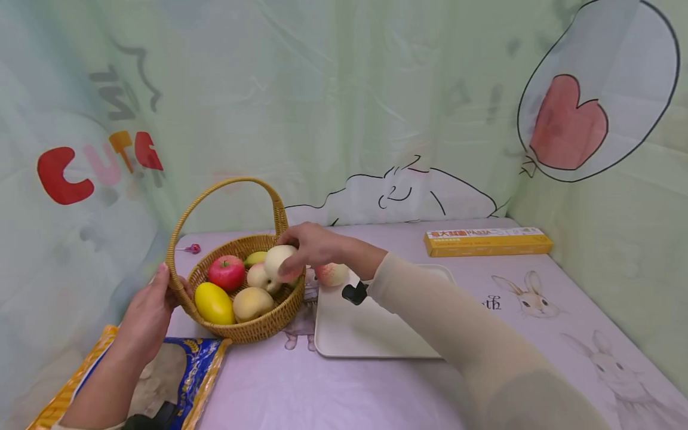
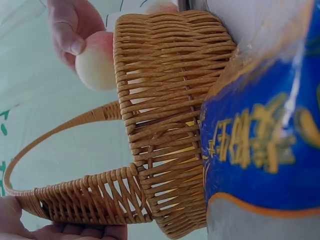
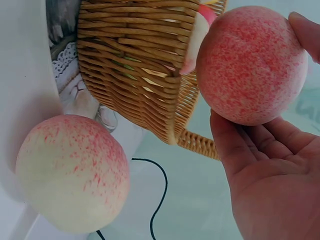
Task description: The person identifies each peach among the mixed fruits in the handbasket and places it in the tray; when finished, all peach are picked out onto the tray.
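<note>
My right hand [image 1: 317,243] grips a pale peach [image 1: 278,261] with a red blush, over the right side of a wicker basket [image 1: 269,325]. In the right wrist view, thumb and fingers hold this peach [image 3: 252,65] beside the basket rim. At the basket's left, my left hand [image 1: 147,313] holds the lower end of its arched handle [image 1: 185,224]. Inside the basket lie a red apple [image 1: 226,273], a yellow mango-like fruit [image 1: 214,303], a tan round fruit [image 1: 253,304], a pale fruit [image 1: 261,278] and a partly hidden yellow-green fruit [image 1: 255,258].
A white tray [image 1: 376,328] lies right of the basket, with another peach [image 1: 331,274] at its back left corner. A blue and orange bag [image 1: 199,370] lies in front of the basket. Behind are a wrapped lollipop [image 1: 195,248] and a long yellow box [image 1: 488,242].
</note>
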Available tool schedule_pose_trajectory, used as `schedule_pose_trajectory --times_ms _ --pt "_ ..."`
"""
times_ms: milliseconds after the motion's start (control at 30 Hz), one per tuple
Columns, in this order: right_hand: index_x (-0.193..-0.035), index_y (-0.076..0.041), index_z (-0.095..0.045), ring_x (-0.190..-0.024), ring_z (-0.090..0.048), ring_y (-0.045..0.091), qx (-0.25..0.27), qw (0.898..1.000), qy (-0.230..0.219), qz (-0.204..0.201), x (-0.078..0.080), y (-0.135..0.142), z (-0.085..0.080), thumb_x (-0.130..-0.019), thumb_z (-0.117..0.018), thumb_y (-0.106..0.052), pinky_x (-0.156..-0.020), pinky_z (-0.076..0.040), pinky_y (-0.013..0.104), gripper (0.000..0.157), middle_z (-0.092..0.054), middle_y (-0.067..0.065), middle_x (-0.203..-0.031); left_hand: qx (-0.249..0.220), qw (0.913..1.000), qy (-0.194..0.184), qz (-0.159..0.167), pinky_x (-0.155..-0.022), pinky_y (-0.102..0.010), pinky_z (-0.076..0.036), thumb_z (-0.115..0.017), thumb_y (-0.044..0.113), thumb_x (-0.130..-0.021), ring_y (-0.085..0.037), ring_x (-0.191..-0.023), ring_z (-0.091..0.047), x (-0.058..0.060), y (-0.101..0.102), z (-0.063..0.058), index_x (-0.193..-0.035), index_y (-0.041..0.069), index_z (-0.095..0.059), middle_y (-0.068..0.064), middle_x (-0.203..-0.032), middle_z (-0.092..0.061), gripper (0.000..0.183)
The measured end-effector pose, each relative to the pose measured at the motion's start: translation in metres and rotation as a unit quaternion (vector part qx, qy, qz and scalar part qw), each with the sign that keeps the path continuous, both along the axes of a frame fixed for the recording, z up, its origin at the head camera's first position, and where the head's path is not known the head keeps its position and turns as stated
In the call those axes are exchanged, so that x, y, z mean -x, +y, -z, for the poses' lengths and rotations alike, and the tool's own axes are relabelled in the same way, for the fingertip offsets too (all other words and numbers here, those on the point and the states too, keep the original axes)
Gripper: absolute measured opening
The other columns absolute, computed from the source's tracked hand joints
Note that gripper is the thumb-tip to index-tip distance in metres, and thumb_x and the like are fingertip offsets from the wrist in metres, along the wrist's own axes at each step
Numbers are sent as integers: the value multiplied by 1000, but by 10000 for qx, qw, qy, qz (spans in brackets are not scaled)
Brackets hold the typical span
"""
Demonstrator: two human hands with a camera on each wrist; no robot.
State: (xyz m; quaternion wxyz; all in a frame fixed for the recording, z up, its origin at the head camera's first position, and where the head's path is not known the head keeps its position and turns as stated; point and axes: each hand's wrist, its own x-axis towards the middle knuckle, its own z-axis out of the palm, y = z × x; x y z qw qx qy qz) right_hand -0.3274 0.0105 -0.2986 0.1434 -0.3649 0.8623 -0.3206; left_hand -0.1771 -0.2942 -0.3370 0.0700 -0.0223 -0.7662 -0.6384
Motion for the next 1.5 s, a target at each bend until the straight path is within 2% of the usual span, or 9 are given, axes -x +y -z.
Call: schedule_pose_trajectory --times_ms 267,433,667,800,1000,1267,1500 --pt "-127 -12 -67 -100 -64 15 600 9975 -292 222 -3 13 -6 -84 -86 -26 -87 -52 25 49 -71 0 -113 -152 9998 -107 -47 -89 -13 -44 -28 57 -109 -12 -97 -55 0 -3 1 -114 6 -52 3 -99 -59 57" --pt "-125 -10 -67 -98 -64 15 1057 9919 -610 356 -4 22 -4 -83 -87 -24 -86 -53 26 49 -72 2 -111 -141 9997 -180 -66 -88 -11 -44 -27 58 -109 -12 -97 -55 -1 -4 2 -114 7 -52 4 -99 -59 56" --pt "-125 -9 -67 -101 -64 17 1510 9835 -796 596 -8 36 -2 -83 -87 -22 -88 -52 28 48 -71 4 -114 -292 9993 -230 -12 -89 -12 -43 -27 57 -109 -12 -98 -55 -1 -4 5 -114 8 -52 4 -98 -59 55" --pt "-124 -10 -67 -102 -65 17 1614 9809 -822 705 -9 46 0 -84 -86 -22 -91 -52 30 45 -71 4 -114 -252 9991 -355 -3 -90 -12 -41 -26 61 -107 -11 -101 -54 -1 -4 5 -118 8 -48 7 -99 -58 58" --pt "-124 -12 -68 -107 -65 20 1741 9760 -937 916 -11 64 4 -85 -85 -22 -97 -52 35 44 -71 4 -118 -382 9988 -294 106 -89 -13 -41 -26 59 -108 -10 -99 -54 1 -5 6 -115 8 -49 6 -98 -59 56" --pt "-124 -10 -68 -107 -64 21 1888 9696 -1003 1193 -13 89 13 -87 -82 -17 -97 -52 36 40 -70 6 -118 -533 9982 -261 122 -89 -12 -42 -27 57 -109 -10 -99 -55 1 -6 7 -113 9 -52 6 -97 -59 54" --pt "-131 -7 -64 -110 -63 23 1969 9613 -1156 1545 -13 109 24 -89 -81 -15 -101 -51 37 47 -69 9 -123 -649 9974 -253 198 -89 -13 -41 -27 57 -108 -10 -99 -54 2 -7 7 -112 12 -53 6 -96 -60 52"
